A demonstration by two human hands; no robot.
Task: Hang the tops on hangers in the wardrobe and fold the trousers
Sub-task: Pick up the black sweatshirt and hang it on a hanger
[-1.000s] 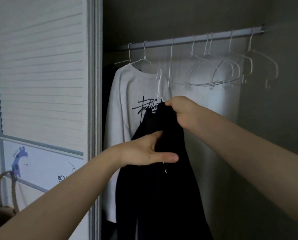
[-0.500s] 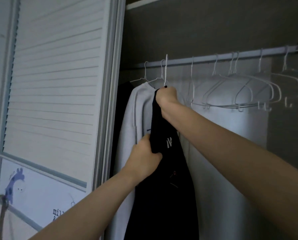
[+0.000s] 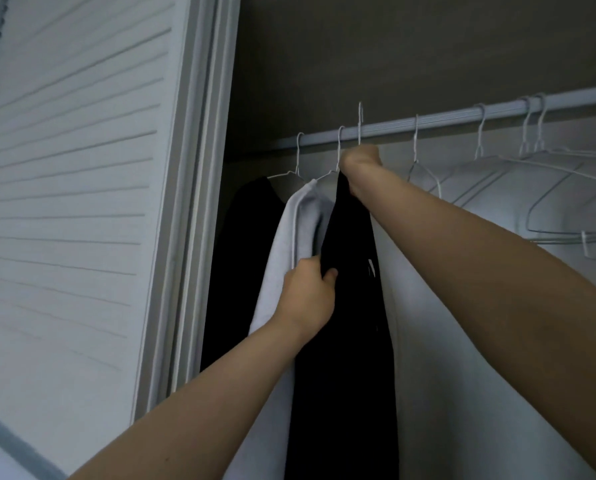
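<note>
A black top [image 3: 348, 306] hangs from a white wire hanger [image 3: 360, 123] whose hook reaches up across the wardrobe rail [image 3: 445, 117]. My right hand [image 3: 360, 164] grips the hanger's neck at the top's collar, just under the rail. Lower down, my left hand [image 3: 308, 296] pinches the black top's left edge beside a grey sweatshirt [image 3: 289, 244] that hangs on its own hanger. Further left another dark garment [image 3: 241, 258] hangs from the rail.
Several bare white wire hangers [image 3: 539, 188] hang on the rail to the right, before the pale back wall. A louvred white sliding door [image 3: 75, 188] and its frame stand close on the left.
My right hand has lifted the hanger with the black top from chest height up to the rail. My left hand went from open on the fabric to pinching its edge. The view tilted up.
</note>
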